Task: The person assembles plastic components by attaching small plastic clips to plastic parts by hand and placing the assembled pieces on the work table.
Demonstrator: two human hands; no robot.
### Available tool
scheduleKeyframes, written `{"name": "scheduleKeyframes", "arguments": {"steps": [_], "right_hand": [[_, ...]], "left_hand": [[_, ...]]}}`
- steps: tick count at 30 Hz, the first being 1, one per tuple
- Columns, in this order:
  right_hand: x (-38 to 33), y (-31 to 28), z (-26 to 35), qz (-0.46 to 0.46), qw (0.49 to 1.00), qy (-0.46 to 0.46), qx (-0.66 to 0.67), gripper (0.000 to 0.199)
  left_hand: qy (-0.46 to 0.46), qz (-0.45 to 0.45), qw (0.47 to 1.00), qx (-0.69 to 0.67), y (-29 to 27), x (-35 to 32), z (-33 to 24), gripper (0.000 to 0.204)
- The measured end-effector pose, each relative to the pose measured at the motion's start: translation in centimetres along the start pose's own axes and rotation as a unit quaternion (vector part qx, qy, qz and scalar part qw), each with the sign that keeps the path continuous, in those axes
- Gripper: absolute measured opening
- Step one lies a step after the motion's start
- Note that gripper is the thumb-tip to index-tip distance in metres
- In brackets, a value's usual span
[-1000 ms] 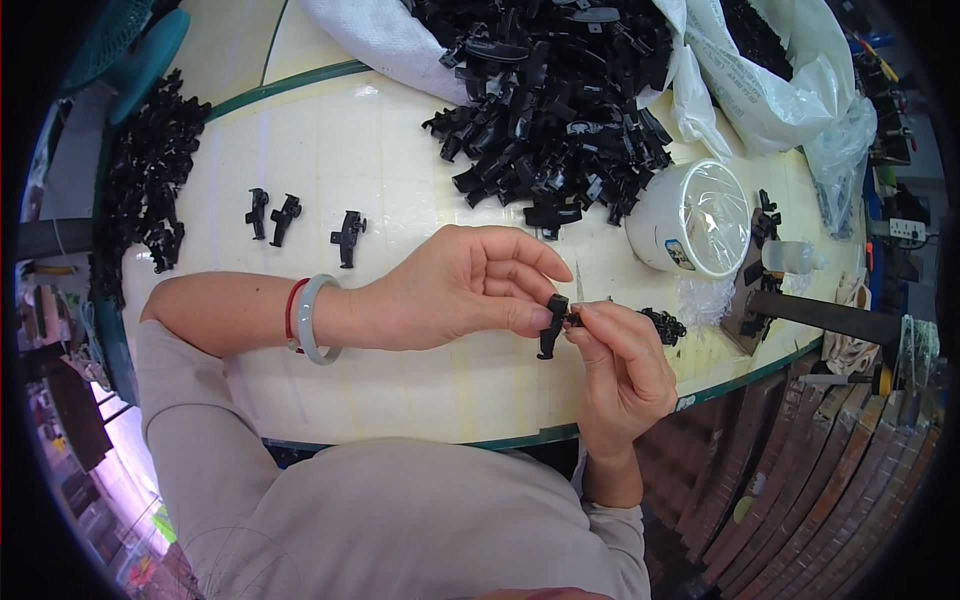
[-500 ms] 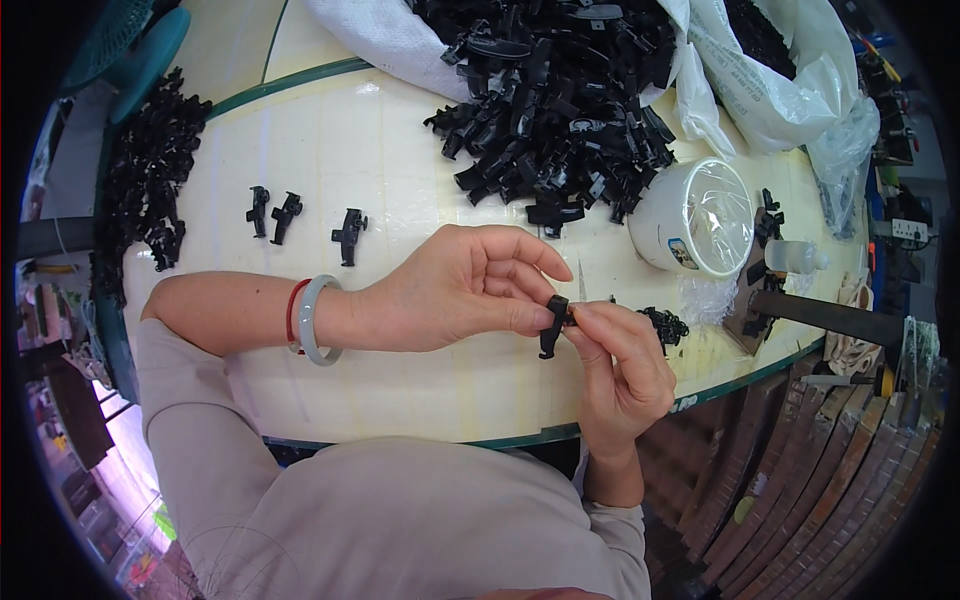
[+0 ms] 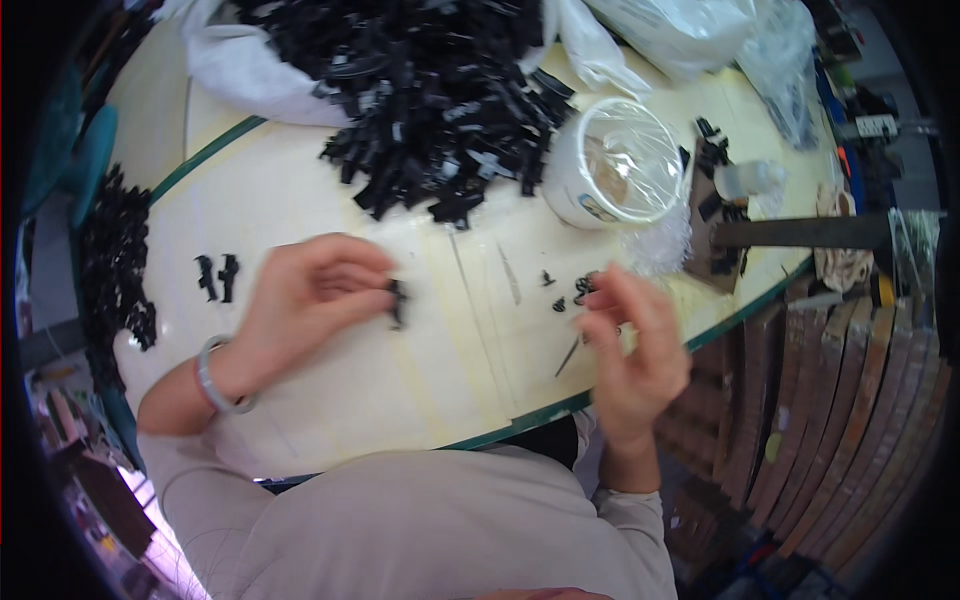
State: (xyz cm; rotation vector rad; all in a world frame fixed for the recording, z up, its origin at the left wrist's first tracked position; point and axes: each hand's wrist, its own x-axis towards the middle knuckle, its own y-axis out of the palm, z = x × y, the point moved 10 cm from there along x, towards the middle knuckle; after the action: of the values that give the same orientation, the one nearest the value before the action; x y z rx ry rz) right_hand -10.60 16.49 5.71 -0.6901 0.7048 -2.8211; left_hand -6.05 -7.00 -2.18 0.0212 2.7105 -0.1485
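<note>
A small black plastic part (image 3: pixel 397 306) is pinched between the thumb and fingers of my left hand (image 3: pixel 318 295), low over the tabletop. On the right, my right hand (image 3: pixel 642 350) hovers by a little cluster of tiny black pieces (image 3: pixel 584 288). Its thumb and forefinger are apart, slightly smeared by motion, and partly cover the cluster. Left of my left hand lie two more black plastic parts, one (image 3: pixel 205 278) beside the other (image 3: pixel 229 277). A thin dark pointed tool (image 3: pixel 567 357) lies near my right thumb.
A large heap of black parts (image 3: pixel 440 130) spills from a white sack (image 3: pixel 255 80) at the back. A white bucket (image 3: pixel 570 185) with clear film stands right of it. Farther right, a dark metal bar (image 3: pixel 800 232) juts over the table. More black parts (image 3: pixel 115 270) line the left edge.
My hands have separated: the left moved left with the black part, the right toward the tiny pieces. The whole view has shifted, and the third loose part no longer shows.
</note>
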Motion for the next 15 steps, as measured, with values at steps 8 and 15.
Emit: {"name": "scheduleKeyframes", "arguments": {"steps": [8, 15], "right_hand": [[2.3, -2.3, -3.2, 0.102, 0.976, -0.028, -0.190, 0.020], [2.3, -0.4, -3.4, 0.158, 0.960, -0.025, -0.229, 0.012]], "left_hand": [[0.012, -0.181, 0.975, 0.128, -9.2, -4.4, 0.8, 0.023], [0.173, -0.178, 0.911, 0.328, -6.0, -4.1, -6.9, 0.023]]}}
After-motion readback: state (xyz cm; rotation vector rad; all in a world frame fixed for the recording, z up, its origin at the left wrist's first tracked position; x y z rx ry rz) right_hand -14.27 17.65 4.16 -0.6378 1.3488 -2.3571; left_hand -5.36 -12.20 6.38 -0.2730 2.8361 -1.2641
